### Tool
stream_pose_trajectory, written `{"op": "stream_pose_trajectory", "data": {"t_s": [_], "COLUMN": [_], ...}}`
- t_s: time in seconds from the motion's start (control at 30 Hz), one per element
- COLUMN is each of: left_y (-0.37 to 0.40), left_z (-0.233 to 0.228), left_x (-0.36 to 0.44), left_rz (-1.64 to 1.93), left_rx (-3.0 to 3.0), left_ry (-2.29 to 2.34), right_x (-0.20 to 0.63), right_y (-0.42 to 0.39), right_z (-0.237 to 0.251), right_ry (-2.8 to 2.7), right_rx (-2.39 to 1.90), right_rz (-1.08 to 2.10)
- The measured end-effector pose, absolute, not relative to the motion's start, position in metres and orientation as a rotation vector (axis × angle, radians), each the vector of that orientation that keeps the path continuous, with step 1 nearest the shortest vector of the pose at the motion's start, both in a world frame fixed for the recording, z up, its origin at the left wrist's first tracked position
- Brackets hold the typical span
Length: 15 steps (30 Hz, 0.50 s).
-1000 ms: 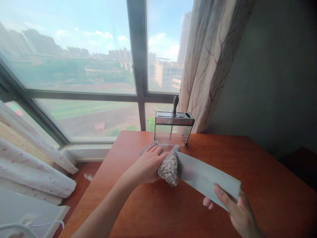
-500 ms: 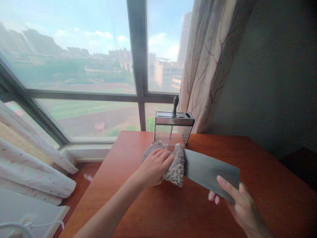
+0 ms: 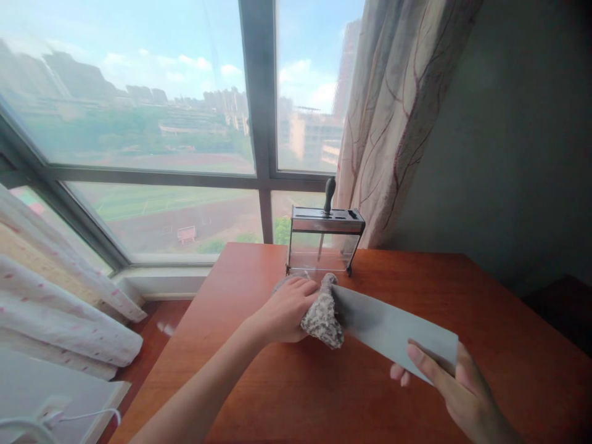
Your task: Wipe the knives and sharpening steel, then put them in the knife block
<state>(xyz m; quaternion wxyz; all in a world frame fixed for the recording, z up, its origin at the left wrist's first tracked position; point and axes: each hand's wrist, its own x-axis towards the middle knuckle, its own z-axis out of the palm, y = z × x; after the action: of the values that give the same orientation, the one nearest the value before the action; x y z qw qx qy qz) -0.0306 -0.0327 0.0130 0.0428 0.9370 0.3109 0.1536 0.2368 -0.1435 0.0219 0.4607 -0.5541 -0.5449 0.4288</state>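
Now the blade — retilted — looks paler.

The knife shows a broad, smooth, silvery-grey blade with a squared-off right end, its flat side facing up toward the viewer, darker near the cloth and paler along the rest, held aslant above the tabletop from the upper left down to the lower right. The cloth, shaggy and mottled grey and white, is bunched in crumpled folds at the blade's left end, touching it and hiding whatever lies further left, with its loose lower edge hanging beneath in a rough point.
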Motion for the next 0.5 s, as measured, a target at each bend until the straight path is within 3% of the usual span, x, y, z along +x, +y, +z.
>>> {"op": "stream_pose_trajectory", "data": {"t_s": [0.5], "left_y": [-0.031], "left_z": [-0.005], "left_x": [-0.044], "left_rz": [0.930], "left_rx": [2.438], "left_ry": [0.779], "right_x": [0.234], "right_y": [-0.142], "right_z": [0.030], "right_ry": [-1.284], "right_rx": [-1.361], "right_rz": [1.132]}}
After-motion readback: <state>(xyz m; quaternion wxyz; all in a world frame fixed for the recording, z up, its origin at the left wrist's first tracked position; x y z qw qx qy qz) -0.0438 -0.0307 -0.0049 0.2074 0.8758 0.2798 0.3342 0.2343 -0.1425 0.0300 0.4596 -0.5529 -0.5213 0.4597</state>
